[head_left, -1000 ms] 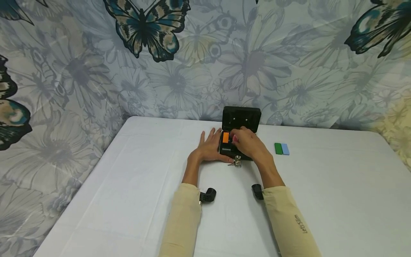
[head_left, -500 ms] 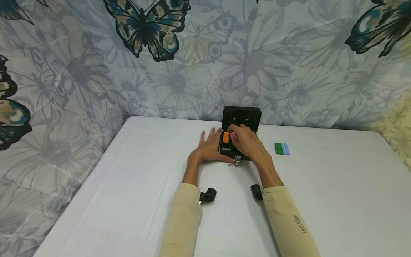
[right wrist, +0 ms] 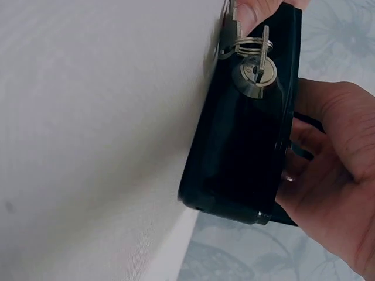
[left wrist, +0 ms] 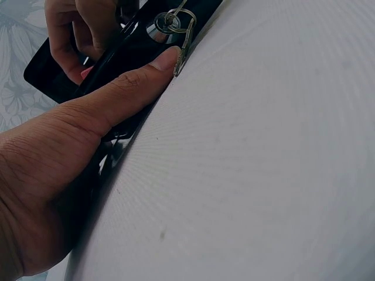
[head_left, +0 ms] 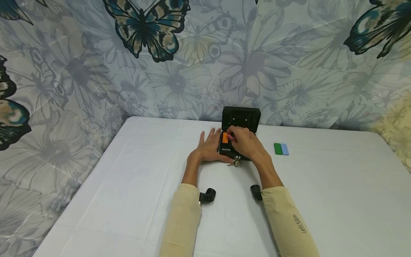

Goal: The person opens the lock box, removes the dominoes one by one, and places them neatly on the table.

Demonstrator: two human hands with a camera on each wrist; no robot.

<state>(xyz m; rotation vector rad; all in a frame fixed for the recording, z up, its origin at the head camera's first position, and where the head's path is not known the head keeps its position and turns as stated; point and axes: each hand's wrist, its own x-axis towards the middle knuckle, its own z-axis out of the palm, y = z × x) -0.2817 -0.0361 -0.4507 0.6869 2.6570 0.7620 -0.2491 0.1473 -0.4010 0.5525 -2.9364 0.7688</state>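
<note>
A black lockable cash box (head_left: 226, 151) stands on the table with its lid (head_left: 240, 115) raised. My left hand (head_left: 210, 148) rests against the box's left side, fingers spread and straight. Its thumb (left wrist: 126, 91) lies along the front wall, beside the lock. My right hand (head_left: 248, 142) reaches over the open box and pinches a small pink block (head_left: 230, 137), only partly visible. An orange block (head_left: 225, 138) lies inside, at the left. Keys (right wrist: 265, 50) on a ring hang from the front lock (right wrist: 253, 75). The right hand hides most of the box's inside.
On the white-covered table (head_left: 128, 171), a green block (head_left: 278, 149) and a light blue block (head_left: 284, 149) lie side by side, right of the box. Behind the table hangs a flowered, butterfly-patterned cloth (head_left: 176, 82).
The right hand has shifted slightly left inside the box, and the pink block has turned and come nearer the orange block. The left hand stays in place.
</note>
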